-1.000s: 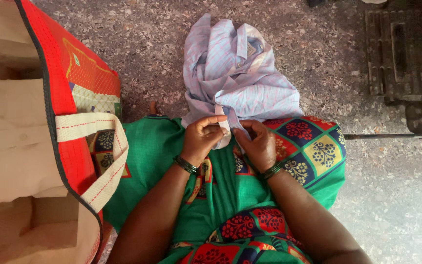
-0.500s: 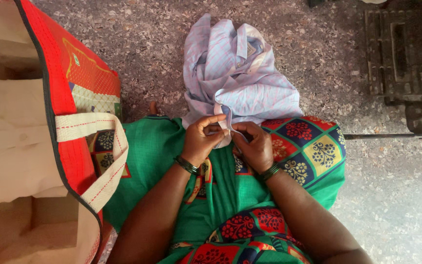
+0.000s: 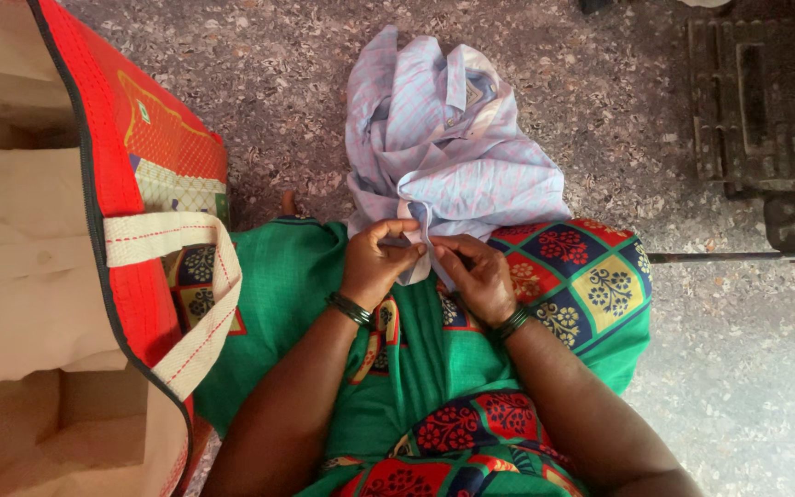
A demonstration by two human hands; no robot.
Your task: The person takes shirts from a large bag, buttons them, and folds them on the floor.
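Left hand (image 3: pixel 377 267) and right hand (image 3: pixel 476 276) were both on the near edge of the shirt (image 3: pixel 453 152), which lay crumpled over the knees and spilled onto the floor (image 3: pixel 278 101) beyond the lap; left thumb and forefinger were pinching a small fold of the pale striped cloth, other fingers curled in; right fingers were bent and pressed together around the same fold from the other side, thumb tip hidden; cannot tell whether anything thin was held between them; versus a second ago the right hand had shifted a little lower and closer to the left, so the fold was gripped tighter and pulled toward the body; the shirt bulk hadn't moved; reads as fine work on one spot of the hem, not repositioning; dark bangles on both wrists; green patterned dress (image 3: pixel 305 294) under the hands; red bag (image 3: pixel 154 184) with cream strap open at the left edge, cream cloth (image 3: pixel 20 267) inside; dark metal treadle (image 3: pixel 756 101) at the top right corner, thin rod (image 3: pixel 738 258) running from it toward the knee
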